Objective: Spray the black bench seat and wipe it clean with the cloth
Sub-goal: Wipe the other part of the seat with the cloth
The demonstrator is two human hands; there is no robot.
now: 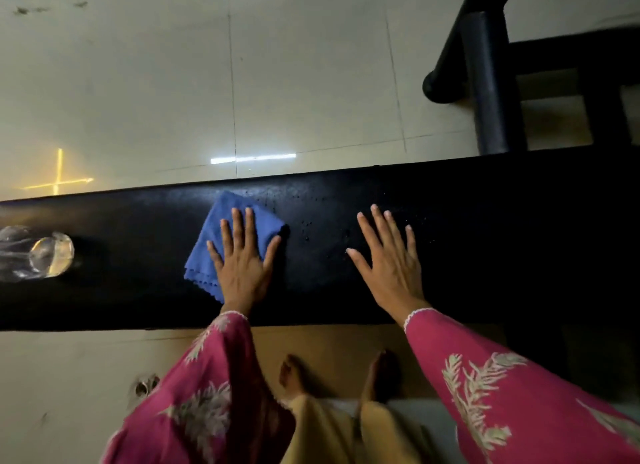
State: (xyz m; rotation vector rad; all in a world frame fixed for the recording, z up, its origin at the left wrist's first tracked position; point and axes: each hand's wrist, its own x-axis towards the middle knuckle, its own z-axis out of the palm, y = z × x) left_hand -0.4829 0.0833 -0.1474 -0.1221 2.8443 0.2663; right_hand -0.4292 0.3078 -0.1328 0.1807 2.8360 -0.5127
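The bench seat (450, 241) runs across the floor (138, 82) from nine o'clock to three o'clock, just ahead of the person's bare feet (294, 377) at six o'clock. On the seat, a little toward nine o'clock of centre, the cloth (221, 235) lies flat with the left hand (242, 266) pressed on top of it. The right hand (388, 266) rests flat on the seat toward three o'clock, apart from the cloth, with droplets (308, 228) between them. Far out at nine o'clock the spray bottle (34, 252) lies on its side on the seat. A frame (485, 82) stands beyond the seat at two o'clock.
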